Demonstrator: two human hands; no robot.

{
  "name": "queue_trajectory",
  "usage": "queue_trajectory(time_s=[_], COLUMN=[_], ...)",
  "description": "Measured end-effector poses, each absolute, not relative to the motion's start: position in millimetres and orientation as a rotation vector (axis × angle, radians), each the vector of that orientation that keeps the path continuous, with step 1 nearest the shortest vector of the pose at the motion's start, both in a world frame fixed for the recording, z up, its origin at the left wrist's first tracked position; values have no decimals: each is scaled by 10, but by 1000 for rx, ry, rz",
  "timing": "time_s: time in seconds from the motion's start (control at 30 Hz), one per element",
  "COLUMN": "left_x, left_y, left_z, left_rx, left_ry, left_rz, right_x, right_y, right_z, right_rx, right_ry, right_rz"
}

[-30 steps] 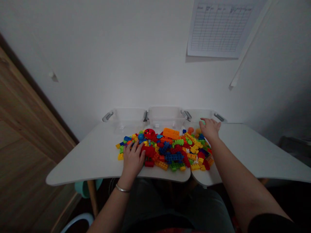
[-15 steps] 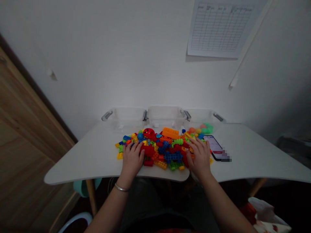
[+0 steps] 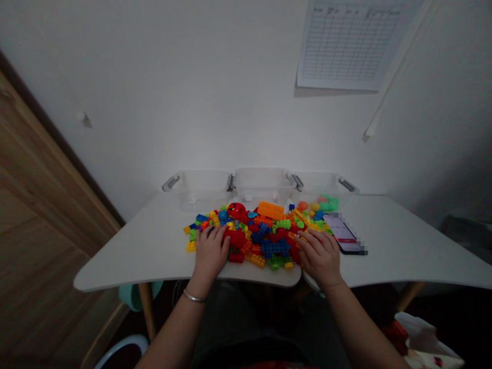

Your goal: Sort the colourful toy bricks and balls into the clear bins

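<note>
Worktop (image 3: 146,251), left to right: left hand (image 3: 209,252) spread palm-down on the left end of the brick pile (image 3: 275,248), which runs along the near edge. Right hand (image 3: 321,256) over the pile's right end, fingers nearly together, can't tell if it's pinching anything; phone (image 3: 340,230) just beside it, toward the right edge.

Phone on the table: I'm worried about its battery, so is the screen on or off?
On: the phone lies face up beside the right hand, its screen showing a pale page with a red band.
</note>
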State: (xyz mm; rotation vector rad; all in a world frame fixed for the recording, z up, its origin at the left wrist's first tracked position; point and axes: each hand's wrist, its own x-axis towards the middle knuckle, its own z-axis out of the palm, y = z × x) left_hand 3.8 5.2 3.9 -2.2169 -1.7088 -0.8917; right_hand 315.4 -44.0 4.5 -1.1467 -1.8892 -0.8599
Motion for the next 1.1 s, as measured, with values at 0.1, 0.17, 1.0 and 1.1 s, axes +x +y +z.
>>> queue_trajectory(time_s=[0.1,0.17,1.0,1.1], left_x=[38,41,-128,-77], left_y=[46,42,799,891], left_z=[45,49,460,458], left_rx=[-2218,-2219,-2365,-2357], left_ry=[-1704,-1710,-1817,-1828], left_rz=[-871,-864,-612,-528], right_x=[3135,3129,3166,3168], right_y=[-491,-493,-404,-402], right_z=[42,26,-42,-46], right_rx=[-1173,-1200,-1181,-1181], right_ry=[-1873,-1860,-1847,-1849], right_rz=[-864,-834,-652,-630])
